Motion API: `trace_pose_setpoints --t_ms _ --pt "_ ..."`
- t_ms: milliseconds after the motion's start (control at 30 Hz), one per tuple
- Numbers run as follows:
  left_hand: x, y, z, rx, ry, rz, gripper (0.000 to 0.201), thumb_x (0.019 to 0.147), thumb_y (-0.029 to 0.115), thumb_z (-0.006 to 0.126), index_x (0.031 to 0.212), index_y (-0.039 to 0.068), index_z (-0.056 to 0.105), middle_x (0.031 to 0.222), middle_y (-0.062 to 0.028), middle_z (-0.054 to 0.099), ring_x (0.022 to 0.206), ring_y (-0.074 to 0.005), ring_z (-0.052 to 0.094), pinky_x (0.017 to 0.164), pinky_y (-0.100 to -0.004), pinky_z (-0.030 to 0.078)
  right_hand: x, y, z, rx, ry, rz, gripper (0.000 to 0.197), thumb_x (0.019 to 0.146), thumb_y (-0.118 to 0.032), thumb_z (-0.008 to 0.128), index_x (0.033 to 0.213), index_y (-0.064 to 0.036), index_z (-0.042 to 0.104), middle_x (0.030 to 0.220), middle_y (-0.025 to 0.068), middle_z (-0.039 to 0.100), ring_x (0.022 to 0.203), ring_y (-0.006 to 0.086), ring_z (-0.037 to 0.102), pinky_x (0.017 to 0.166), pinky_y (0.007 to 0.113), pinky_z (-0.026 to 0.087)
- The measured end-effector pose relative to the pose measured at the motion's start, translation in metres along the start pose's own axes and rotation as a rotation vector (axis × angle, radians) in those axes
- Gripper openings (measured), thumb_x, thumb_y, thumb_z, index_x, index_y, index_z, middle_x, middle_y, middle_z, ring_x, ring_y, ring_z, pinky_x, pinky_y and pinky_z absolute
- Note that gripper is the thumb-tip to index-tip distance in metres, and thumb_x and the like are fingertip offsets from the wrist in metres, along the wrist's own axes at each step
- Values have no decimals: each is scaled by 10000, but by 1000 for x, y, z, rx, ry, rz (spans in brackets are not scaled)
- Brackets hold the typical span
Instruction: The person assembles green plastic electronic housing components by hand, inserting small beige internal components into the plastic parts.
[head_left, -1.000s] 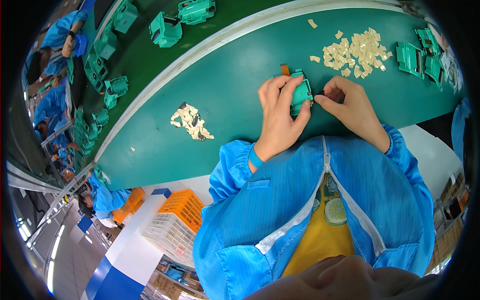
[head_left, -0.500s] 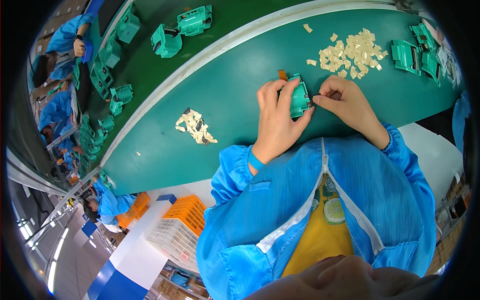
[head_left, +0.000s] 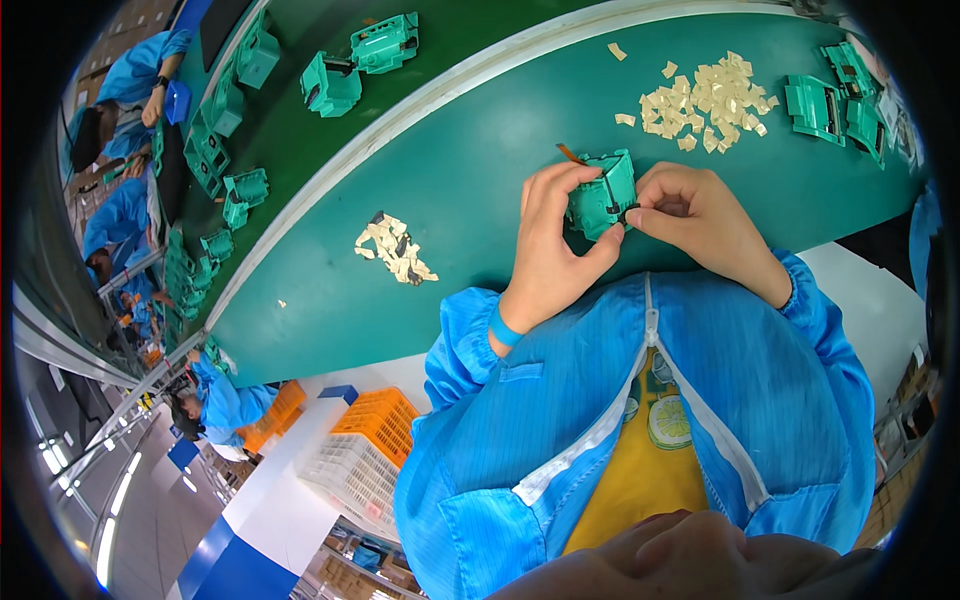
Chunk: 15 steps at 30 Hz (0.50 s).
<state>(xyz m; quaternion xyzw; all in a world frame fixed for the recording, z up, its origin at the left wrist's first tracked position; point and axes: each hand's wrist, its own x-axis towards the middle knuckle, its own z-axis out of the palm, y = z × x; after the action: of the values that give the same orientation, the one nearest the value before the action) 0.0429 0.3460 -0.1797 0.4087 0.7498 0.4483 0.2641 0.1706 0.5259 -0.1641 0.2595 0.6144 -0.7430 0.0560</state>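
Here the green plastic part (head_left: 603,194) is a small boxy moulding with open ribs and a thin orange strip poking out of its top left corner — it is held just above the green table (head_left: 450,190), below the big heap of beige slips (head_left: 708,98). The left hand (head_left: 548,240) wraps it from the left, thumb underneath, while the right hand (head_left: 700,215) pinches its lower right edge with curled fingertips.

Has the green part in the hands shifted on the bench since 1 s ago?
No. The green plastic part sits the same way below-left of the big pile of tan pieces, gripped by the left hand and right hand.
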Motion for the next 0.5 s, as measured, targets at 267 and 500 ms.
trace_pose_setpoints --t_ms 267,500 --pt "-3 2 1 -65 2 -85 556 787 -11 721 1304 60 528 1335 -116 488 1253 -267 529 1004 -412 491 0 -2 5 -112 -7 -66 175 908 -72 725 846 63 632 901 76 615 773 122 614 706 281 518" --pt "-2 -2 6 -104 14 -90 554 776 -53 703 1279 53 497 1317 -128 457 1251 -271 528 1029 -428 505 1 -2 5 -177 4 -113 188 898 -70 726 818 67 625 870 95 614 742 138 615 678 296 521"
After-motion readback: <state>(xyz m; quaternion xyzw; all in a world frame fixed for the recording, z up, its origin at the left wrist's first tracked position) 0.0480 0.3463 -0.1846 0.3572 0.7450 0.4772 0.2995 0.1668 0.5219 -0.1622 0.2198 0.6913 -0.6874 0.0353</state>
